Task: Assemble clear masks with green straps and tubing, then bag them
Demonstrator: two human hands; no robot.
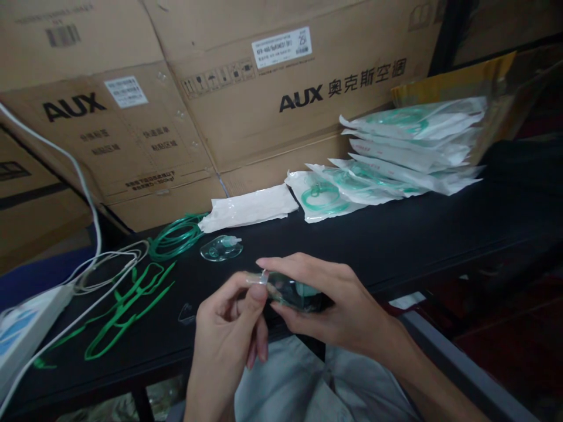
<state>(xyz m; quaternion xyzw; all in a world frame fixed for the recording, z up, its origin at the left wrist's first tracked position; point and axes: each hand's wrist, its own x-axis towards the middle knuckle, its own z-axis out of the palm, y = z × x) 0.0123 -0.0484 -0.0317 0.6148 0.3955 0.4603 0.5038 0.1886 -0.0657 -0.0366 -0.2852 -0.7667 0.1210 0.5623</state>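
Observation:
Between my hands, just over the front edge of the black table, is a clear, green-tinted oxygen mask (288,291). Thumb and fingers of my left hand (222,331) pinch the pale connector (257,279) at the mask's narrow end. My right hand (338,293) wraps around the mask's body from the right, its fingertips close to the connector; part of the body is hidden by it. Beyond my hands, a second clear mask (221,248) lies on the table. Coiled green tubing (176,237) rests behind it to the left, and loose green straps (125,310) lie farther left.
Sealed packs (325,196) with green tubing are stacked at the back right, beside a folded white wrapper (250,208). Large cardboard boxes (246,129) stand behind the table (440,231). White cables (94,223) and a white power strip (33,328) lie at left.

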